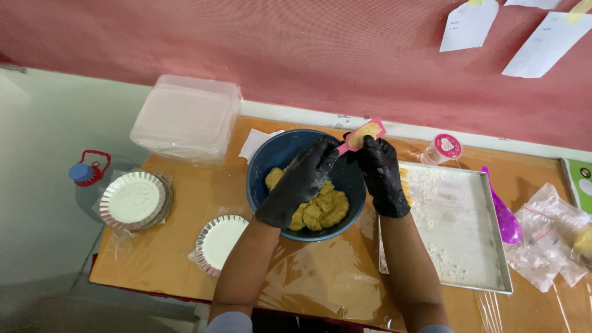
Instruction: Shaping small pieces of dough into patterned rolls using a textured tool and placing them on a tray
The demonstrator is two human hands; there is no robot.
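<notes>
Both your bare forearms reach forward side by side, hands in black gloves. Your left hand (300, 182) is angled rightward, its fingers (324, 151) curled and pinching. Your right hand (382, 176) stands upright, its fingers (372, 146) closed in a grip, near the left fingertips.

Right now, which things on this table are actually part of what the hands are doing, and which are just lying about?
In use:
left hand
right hand
pink mould
yellow dough
blue bowl
floured tray

Lying about:
stack of plastic boxes
foil plates
purple spoon
small pink-lidded cup
plastic bags
</notes>
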